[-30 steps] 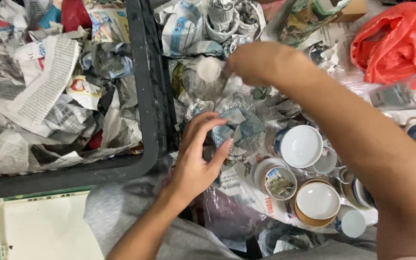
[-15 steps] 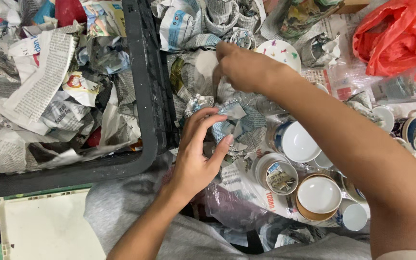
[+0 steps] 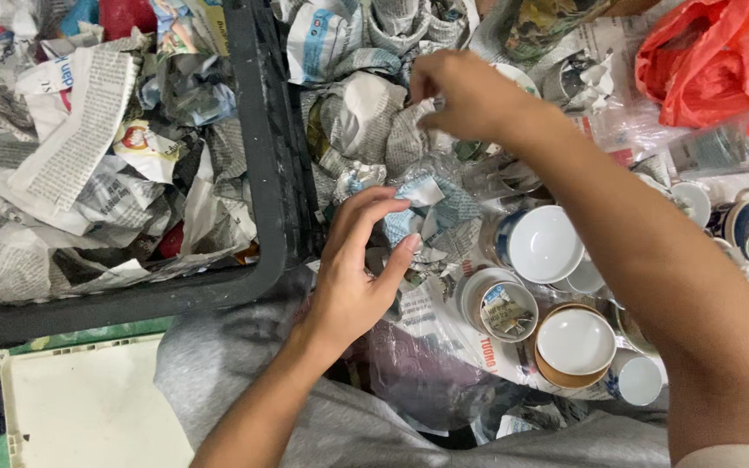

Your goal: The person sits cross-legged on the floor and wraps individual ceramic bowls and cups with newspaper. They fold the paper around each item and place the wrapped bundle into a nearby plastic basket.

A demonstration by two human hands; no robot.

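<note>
Pinching a crumpled newspaper wrap at scene centre, the left hand holds it narrowly; the right hand, farther off, grips another paper edge right of the black crate.

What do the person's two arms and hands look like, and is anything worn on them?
Both forearms are bare, with no watch, bracelet or glove in view. The left hand has bare fingers with short nails and no ring visible. The right hand is also bare. At the lower right corner, a pale sleeve edge shows on the right arm. No sleeve shows on the left arm.
</note>
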